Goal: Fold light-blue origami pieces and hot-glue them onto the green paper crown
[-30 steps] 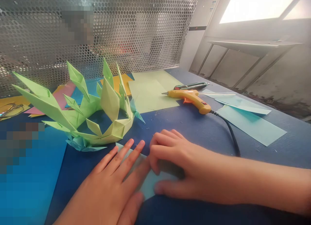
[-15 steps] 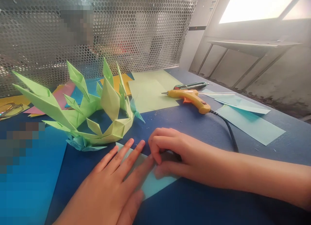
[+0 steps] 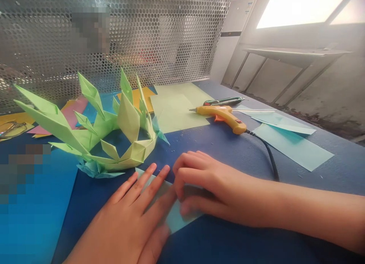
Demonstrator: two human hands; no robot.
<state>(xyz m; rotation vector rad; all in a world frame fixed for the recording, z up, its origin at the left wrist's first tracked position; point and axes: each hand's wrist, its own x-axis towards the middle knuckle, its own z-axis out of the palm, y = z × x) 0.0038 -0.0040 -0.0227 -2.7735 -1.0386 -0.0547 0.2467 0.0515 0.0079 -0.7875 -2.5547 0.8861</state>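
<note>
A light blue paper piece (image 3: 182, 217) lies on the dark blue table, partly hidden by both hands. My left hand (image 3: 137, 210) rests flat on it with the fingers spread. My right hand (image 3: 205, 184) is at the paper's right part, fingers curled and thumb low on the sheet; its fingertips meet the left index finger, and whether they pinch an edge is hidden. Just beyond the hands stands a green folded-paper ring (image 3: 137, 151) with tall pointed pieces and a blue folded-paper flower (image 3: 91, 169) at its lower left.
A yellow glue gun (image 3: 225, 115) with a black cable lies behind my right hand, beside a utility knife (image 3: 224, 101). Light blue strips (image 3: 296, 146) are at the right, pale green sheets (image 3: 176, 104) behind. A perforated metal screen (image 3: 171, 35) borders the table's back.
My right hand has shifted slightly left and its thumb has moved a little on the paper. The left hand stays almost where it was.
</note>
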